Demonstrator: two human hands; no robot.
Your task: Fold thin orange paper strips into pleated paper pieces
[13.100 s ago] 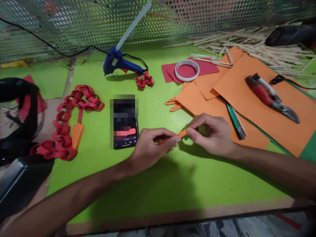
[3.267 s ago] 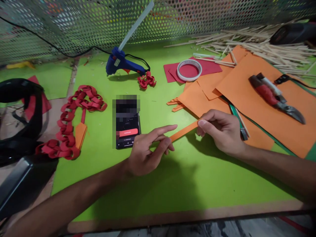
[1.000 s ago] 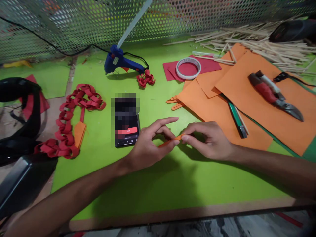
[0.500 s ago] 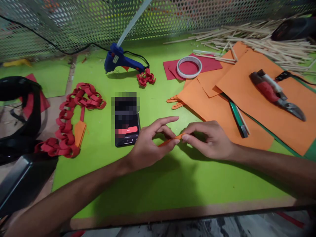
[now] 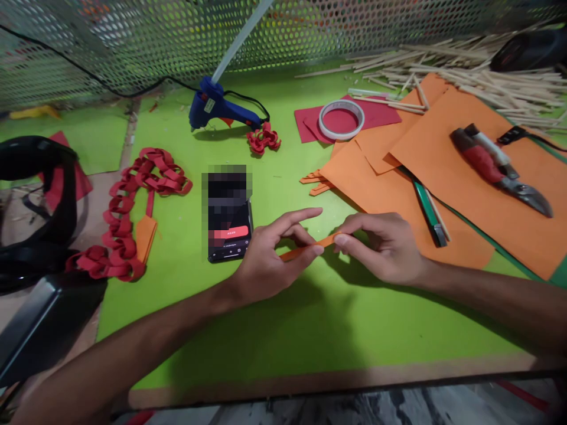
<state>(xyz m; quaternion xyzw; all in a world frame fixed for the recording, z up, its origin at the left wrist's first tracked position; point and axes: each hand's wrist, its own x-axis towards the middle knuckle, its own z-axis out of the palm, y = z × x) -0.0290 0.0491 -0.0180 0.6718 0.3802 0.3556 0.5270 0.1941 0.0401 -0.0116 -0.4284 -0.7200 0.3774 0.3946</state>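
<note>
Fingers (image 5: 310, 252) of the left hand (image 5: 270, 260) pinch one end of a narrow orange paper strip (image 5: 310, 247), thumb and middle finger clamped on it, index finger stretched out above. Right hand (image 5: 383, 248): thumb and fingers closed on the strip's other end. Strip held just above the green worktop (image 5: 310, 330), centre of the frame, between the two hands.

Phone (image 5: 228, 219): flat on the worktop, just left of the left hand, screen lit, upper part blurred.

Red paper chain (image 5: 128, 227): left of centre, looped on the worktop, with a folded orange piece (image 5: 144, 237) lying against it.

Black strap and dark object (image 5: 35, 200): far left edge; detail not clear.

Orange paper sheets (image 5: 398, 189): right of centre, overlapping, just beyond the right hand. Loose orange strips (image 5: 314, 180) at their left edge. Green-handled tool (image 5: 427, 212) lying between sheets.

Red-handled cutters (image 5: 498, 171): on the orange sheets, right of the frame.

Tape roll (image 5: 341, 118): upper centre-right, resting on red paper (image 5: 381, 115).

Blue glue gun (image 5: 217, 109): upper centre, glue stick angled upward, black cord trailing left. Small red paper curl (image 5: 263, 139) just beside its nozzle.

Wooden sticks (image 5: 465, 77): heaped at upper right, before the perforated metal screen (image 5: 133, 41).
</note>
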